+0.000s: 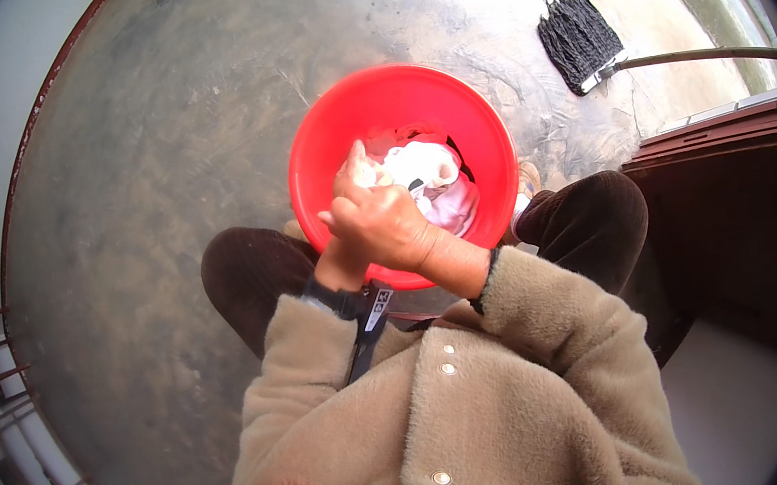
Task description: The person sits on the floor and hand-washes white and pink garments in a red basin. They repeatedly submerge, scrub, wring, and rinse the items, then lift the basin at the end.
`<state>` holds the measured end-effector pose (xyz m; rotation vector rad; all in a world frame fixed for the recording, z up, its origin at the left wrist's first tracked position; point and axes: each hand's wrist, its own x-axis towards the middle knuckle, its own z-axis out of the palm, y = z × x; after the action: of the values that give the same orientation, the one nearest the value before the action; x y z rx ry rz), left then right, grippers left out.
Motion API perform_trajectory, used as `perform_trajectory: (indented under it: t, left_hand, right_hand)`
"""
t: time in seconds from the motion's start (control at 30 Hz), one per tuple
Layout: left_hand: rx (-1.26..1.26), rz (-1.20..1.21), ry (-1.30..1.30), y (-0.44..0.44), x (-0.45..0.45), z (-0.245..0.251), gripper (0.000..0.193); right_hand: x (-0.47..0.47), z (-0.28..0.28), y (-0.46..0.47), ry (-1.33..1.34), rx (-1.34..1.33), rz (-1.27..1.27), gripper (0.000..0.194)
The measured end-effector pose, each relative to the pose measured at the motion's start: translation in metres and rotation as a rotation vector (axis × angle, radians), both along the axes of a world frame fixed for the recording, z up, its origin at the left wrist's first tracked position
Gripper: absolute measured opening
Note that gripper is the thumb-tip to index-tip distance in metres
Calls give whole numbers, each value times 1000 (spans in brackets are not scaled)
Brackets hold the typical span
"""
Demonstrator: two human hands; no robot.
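A red plastic bucket [394, 96] stands on the floor between my knees, with white and pale pink cloths [423, 165] and some dark cloth inside. My right hand [386, 221] is over the bucket's near left part, its fingers curled against my left hand. Partly hidden beneath it, my left hand [353, 174] has its fingers pointing away from me over the bucket, close to the white cloth. Whether either hand grips any cloth cannot be made out. A dark band is around each wrist.
On the concrete floor [153, 162] at the upper right lies a mop with black strands [577, 34]. A dark red wooden door or panel [720, 216] is at the right. Wooden frames [2, 355] stand by the left wall. My knees flank the bucket.
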<state>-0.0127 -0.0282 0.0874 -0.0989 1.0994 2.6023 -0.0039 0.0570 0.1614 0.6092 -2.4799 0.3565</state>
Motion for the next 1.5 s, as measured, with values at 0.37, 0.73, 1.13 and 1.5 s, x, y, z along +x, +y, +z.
perform_trajectory:
  t: [0.37, 0.73, 1.13, 1.5]
  left_hand:
    - [-957, -386, 601, -8, -5, 125, 38]
    - [-725, -296, 399, -68, -19, 173, 12]
    - [-1399, 67, 735, -114, -43, 192, 9]
    - [-435, -222, 138, -152, -85, 76, 40]
  right_hand:
    - [-22, -21, 93, -727, -906, 222, 29]
    - [-2, -55, 107, -887, -528, 306, 25]
    - [-22, 14, 139, -271, -936, -165, 14]
    - [72, 36, 32, -549, -725, 798, 26]
